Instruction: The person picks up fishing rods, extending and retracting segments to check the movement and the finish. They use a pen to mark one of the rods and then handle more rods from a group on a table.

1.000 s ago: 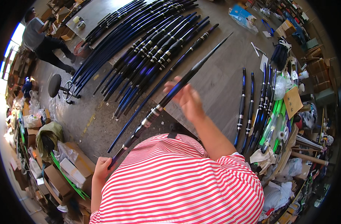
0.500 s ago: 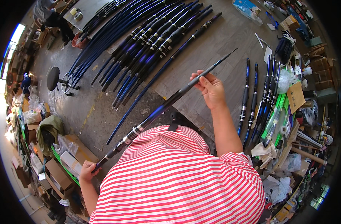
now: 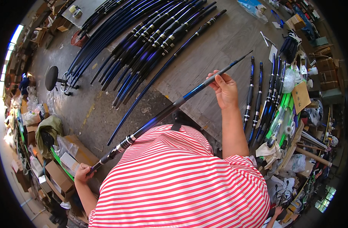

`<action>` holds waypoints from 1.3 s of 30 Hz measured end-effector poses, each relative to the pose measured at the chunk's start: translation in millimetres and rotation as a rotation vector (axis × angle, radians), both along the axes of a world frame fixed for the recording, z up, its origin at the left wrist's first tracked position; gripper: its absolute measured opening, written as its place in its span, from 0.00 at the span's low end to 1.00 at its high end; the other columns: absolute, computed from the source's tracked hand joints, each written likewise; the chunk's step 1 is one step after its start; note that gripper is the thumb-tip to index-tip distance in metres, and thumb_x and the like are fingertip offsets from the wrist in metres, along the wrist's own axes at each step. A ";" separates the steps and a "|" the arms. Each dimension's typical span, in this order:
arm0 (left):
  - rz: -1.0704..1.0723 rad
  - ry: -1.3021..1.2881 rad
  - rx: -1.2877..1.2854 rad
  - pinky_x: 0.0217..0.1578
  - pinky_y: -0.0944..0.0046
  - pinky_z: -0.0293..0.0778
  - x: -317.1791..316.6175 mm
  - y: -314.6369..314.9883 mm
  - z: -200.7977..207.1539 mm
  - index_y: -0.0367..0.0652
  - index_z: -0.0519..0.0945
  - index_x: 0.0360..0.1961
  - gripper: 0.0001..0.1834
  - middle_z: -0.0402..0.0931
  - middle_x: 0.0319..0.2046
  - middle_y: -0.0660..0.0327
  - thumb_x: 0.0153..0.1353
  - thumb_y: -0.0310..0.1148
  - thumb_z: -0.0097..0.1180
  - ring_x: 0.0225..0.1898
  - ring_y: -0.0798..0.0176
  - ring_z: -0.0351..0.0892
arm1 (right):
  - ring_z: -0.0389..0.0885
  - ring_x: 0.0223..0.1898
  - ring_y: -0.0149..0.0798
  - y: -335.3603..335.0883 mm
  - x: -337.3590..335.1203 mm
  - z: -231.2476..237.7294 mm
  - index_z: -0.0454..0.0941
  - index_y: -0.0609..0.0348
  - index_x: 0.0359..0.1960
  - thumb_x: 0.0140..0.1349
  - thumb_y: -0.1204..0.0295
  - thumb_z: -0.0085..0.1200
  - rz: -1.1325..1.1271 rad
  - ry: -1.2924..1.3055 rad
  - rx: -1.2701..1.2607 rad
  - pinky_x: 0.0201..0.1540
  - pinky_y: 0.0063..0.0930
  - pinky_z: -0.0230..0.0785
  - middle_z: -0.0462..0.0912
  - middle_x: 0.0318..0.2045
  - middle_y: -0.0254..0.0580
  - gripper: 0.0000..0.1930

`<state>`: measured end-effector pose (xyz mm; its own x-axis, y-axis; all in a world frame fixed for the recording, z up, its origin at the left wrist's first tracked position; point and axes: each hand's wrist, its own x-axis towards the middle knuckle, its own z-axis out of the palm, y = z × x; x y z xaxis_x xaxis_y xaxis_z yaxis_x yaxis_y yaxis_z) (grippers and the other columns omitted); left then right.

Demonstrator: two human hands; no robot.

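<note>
A dark telescopic fishing rod [image 3: 155, 118] slants across the front of my body, low at the left and high at the right. My left hand [image 3: 83, 173] is closed round its thick butt end. Up at the thin end, my right hand [image 3: 225, 89] pinches a grey section between thumb and fingers, and a narrow black tip points past it. A blue length shows between the right hand and the thicker dark tube. Silver rings sit on the rod near my left side. Beyond it lies a long single rod [image 3: 164, 68] beside a pile of dark blue rods [image 3: 143, 49].
Several shorter rods [image 3: 251, 91] lie on the table [image 3: 204, 110] at right, near green tubes [image 3: 282, 114] and a brown envelope [image 3: 301, 97]. A stool [image 3: 52, 78] stands at left; open cardboard boxes [image 3: 59, 178] are near my left arm. Another person's hand [image 3: 278, 210] shows at lower right.
My right hand has moved right and the left hand slightly left and down. A blue inner section now shows between them. The person at the upper left is out of view.
</note>
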<state>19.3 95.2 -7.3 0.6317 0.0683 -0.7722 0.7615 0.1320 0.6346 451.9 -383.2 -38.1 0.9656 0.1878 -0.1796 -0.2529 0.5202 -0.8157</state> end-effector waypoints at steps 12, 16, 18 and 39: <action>-0.050 -0.093 0.068 0.08 0.71 0.48 -1.9 34.0 19.5 0.30 0.77 0.15 0.29 0.66 0.07 0.63 0.45 0.52 0.61 0.07 0.73 0.58 | 0.72 0.49 0.46 -84.1 35.2 6.4 0.53 0.61 0.58 0.57 0.44 0.42 -0.224 -0.035 -0.082 0.52 0.40 0.63 0.72 0.47 0.53 0.37; -0.161 -0.080 0.134 0.08 0.70 0.47 17.4 49.8 37.5 0.33 0.74 0.10 0.30 0.65 0.06 0.64 0.44 0.54 0.61 0.06 0.73 0.57 | 0.65 0.55 0.43 -151.0 68.8 33.4 0.56 0.60 0.58 0.59 0.43 0.35 -0.186 -0.230 -0.308 0.58 0.40 0.53 0.67 0.53 0.52 0.36; -0.229 -0.096 0.167 0.08 0.70 0.46 34.7 50.3 46.6 0.35 0.72 0.08 0.30 0.62 0.05 0.66 0.45 0.54 0.61 0.06 0.74 0.55 | 0.73 0.48 0.42 -144.0 66.0 44.4 0.67 0.62 0.51 0.58 0.50 0.43 0.296 -0.228 -0.243 0.52 0.37 0.62 0.73 0.47 0.49 0.29; -0.288 -0.468 0.451 0.16 0.76 0.60 209.7 99.1 80.3 0.35 0.79 0.32 0.23 0.76 0.21 0.61 0.54 0.49 0.53 0.15 0.76 0.66 | 0.71 0.26 0.21 -94.0 -126.2 -7.6 0.79 0.61 0.39 0.46 0.73 0.62 0.778 -0.016 -0.597 0.32 0.14 0.63 0.79 0.24 0.31 0.16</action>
<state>229.0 194.3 73.1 0.9313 0.0977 -0.3509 0.3604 -0.3867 0.8489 325.7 -477.2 -45.7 0.6137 0.6555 -0.4402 -0.3373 -0.2864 -0.8968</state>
